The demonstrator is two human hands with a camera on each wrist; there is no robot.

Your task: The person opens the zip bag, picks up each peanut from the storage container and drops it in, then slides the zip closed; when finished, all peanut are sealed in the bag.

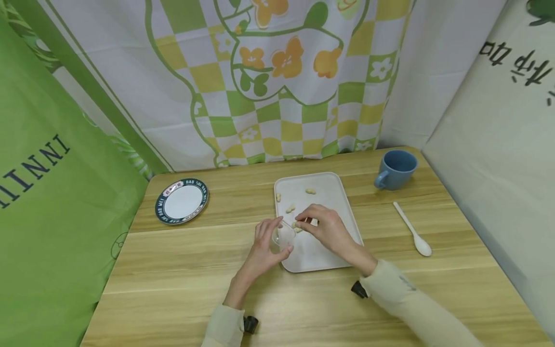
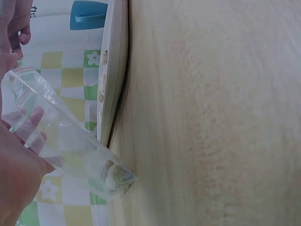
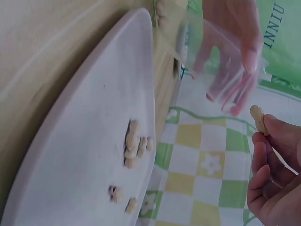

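Observation:
A clear plastic zip bag (image 2: 70, 136) hangs from my left hand (image 1: 263, 245), whose fingers and thumb hold it at its spread mouth. At the bag's bottom corner lie peanuts (image 2: 113, 176), blurred through the plastic. My right hand (image 1: 328, 228) pinches one unshelled peanut (image 3: 258, 119) between thumb and fingertips, close beside the bag's mouth and apart from it in the right wrist view. Below the hands is a white tray (image 1: 323, 253), with several loose peanuts (image 3: 132, 136) on it. The bag overlaps the tray's left edge in the head view.
A blue mug (image 1: 398, 168) stands at the table's back right, and a white spoon (image 1: 414, 229) lies in front of it. To the back left is a plate (image 1: 182, 201) with a dark patterned rim. Fabric curtains (image 1: 295, 120) enclose the wooden table (image 1: 182, 270).

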